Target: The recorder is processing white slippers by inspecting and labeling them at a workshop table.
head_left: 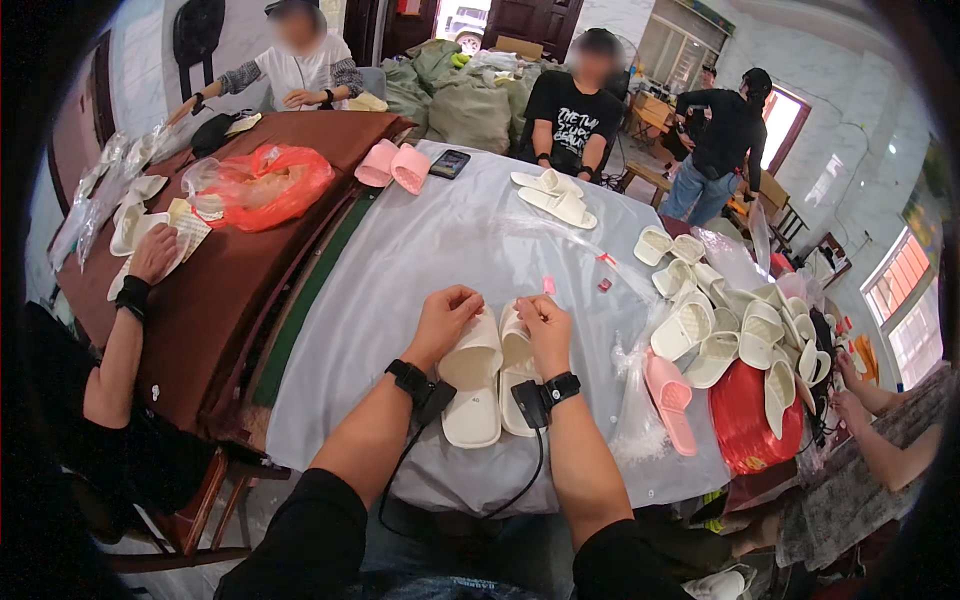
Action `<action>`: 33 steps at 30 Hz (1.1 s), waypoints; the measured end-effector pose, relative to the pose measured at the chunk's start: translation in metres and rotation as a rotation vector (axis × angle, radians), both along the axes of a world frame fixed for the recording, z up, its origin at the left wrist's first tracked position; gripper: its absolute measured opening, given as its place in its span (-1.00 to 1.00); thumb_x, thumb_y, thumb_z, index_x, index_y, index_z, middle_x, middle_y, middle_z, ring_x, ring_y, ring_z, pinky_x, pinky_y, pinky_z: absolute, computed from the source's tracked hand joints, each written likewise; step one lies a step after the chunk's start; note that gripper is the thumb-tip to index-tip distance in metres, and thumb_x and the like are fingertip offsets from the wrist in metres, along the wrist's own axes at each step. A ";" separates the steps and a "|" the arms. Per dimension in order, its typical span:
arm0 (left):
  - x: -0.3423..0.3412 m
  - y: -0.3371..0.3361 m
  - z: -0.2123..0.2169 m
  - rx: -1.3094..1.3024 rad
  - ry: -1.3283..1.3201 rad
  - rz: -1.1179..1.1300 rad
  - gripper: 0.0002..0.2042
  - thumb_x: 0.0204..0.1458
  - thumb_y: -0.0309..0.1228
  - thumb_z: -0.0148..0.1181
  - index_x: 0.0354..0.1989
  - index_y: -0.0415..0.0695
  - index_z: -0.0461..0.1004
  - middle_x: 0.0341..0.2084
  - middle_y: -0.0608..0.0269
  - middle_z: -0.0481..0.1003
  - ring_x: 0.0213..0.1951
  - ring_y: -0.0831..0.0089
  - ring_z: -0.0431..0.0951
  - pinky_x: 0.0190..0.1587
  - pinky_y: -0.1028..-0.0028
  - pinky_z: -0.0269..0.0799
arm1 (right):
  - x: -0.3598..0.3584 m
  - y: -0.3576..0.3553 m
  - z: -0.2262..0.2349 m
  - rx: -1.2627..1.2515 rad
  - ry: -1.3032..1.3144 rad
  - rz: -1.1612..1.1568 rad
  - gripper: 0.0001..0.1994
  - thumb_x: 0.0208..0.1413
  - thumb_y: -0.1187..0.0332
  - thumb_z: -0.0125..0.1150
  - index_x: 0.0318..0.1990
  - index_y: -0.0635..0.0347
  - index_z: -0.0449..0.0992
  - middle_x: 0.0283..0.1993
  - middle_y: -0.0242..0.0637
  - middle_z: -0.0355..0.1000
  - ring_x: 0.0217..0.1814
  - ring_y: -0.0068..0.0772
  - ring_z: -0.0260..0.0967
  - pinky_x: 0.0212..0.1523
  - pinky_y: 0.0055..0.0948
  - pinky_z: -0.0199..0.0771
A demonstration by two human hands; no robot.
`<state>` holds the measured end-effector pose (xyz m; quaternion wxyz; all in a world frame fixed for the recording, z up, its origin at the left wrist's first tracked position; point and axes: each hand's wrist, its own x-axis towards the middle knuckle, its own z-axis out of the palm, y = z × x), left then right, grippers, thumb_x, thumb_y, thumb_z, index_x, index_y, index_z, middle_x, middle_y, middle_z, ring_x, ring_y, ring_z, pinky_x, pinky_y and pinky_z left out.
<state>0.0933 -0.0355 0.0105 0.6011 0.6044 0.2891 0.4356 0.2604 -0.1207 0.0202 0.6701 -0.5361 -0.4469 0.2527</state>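
Side by side on the plastic-covered table (400, 245) lie a left cream slipper (472, 420) and a right cream slipper (514, 352), toes pointing away from me. My left hand (446, 322) is at the left slipper's toe end, its thumb and fingertips pinched together. My right hand (547, 335) is over the right slipper's toe end, also closed in a pinch. Whatever the fingertips hold, if anything, is too small or hidden to make out. Just beyond my right hand lies a small pink piece (549, 285). A dark red piece (605, 285) is farther right.
A heap of cream slippers (755, 330), a pink slipper (670, 400) and a red bag (750, 415) crowd the right. Pink slippers (392, 165), a phone (450, 164) and another cream pair (556, 200) lie far. Co-workers sit left, right and opposite; a brown-covered table (260, 290) adjoins left.
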 end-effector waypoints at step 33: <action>-0.003 0.000 0.000 0.039 0.003 -0.018 -0.81 0.19 -0.37 0.18 -0.29 -0.27 0.56 -0.42 0.32 0.56 -0.36 0.61 0.48 -0.25 0.57 0.42 | 0.002 -0.002 0.001 -0.070 -0.022 0.004 -0.75 0.19 0.32 0.22 -0.45 0.33 0.57 -0.31 -0.40 0.48 -0.33 -0.64 0.34 -0.33 -0.62 0.33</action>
